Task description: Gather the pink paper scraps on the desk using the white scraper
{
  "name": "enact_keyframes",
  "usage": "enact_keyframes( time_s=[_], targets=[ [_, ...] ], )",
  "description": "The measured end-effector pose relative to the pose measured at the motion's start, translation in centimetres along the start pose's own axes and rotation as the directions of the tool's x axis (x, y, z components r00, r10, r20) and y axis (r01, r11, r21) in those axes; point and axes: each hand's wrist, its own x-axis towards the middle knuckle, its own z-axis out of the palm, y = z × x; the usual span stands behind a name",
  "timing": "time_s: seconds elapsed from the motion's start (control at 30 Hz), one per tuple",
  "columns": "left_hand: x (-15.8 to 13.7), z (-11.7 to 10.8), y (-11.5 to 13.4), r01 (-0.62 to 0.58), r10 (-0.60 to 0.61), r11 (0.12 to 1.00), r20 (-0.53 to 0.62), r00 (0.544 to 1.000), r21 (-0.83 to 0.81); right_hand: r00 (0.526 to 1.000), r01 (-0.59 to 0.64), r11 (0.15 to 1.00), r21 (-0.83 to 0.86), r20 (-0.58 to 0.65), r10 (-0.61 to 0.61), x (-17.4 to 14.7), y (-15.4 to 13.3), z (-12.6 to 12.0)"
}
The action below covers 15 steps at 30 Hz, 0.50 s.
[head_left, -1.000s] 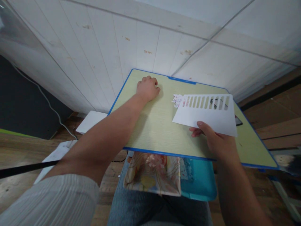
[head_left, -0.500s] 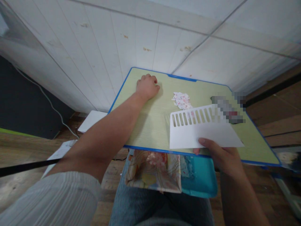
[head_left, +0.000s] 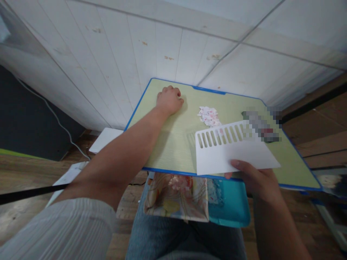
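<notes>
My right hand [head_left: 257, 178] pinches the lower edge of a white slotted card [head_left: 217, 155], thumb on top and fingers underneath. A row of long slots runs along its far side, and the card is tilted over the front of the folding table [head_left: 173, 151]. Just beyond it lies a small heap of torn paper bits [head_left: 208, 116], white with reddish marks. My left hand [head_left: 170, 100] rests on the table's far left part, fingers curled in a loose fist, with nothing seen in it.
A blurred-out dark object [head_left: 261, 126] lies on the table's right side. Below the front edge are a patterned fabric box [head_left: 179, 213] with pinkish contents and a turquoise tray [head_left: 235, 206]. A white panelled wall [head_left: 168, 43] stands behind the table.
The slotted card in my right hand has tipped slightly, its near left corner now a little lower. My left hand and the paper heap stay in place.
</notes>
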Motion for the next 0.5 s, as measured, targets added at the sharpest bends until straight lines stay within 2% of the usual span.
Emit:
enact_keyframes(
  time_s=[0.23, 0.4, 0.5],
  targets=[
    [-0.2, -0.3, 0.2, 0.018, -0.018, 0.999, 0.0, 1.0, 0.037, 0.99, 0.106, 0.949, 0.298, -0.123, -0.071, 2.0, -1.7, 1.9],
    [-0.7, -1.2, 0.7, 0.002, -0.005, 0.997, 0.047, 0.999, 0.075, 0.979, 0.097, 0.93, 0.355, -0.204, -0.024, 3.2, -1.3, 2.1],
    [-0.8, -1.4, 0.9, -0.008, 0.0, 0.994, 0.073, 0.997, 0.109, 0.959, 0.101, 0.928, 0.36, -0.285, 0.006, 4.5, -1.5, 1.1]
  ],
)
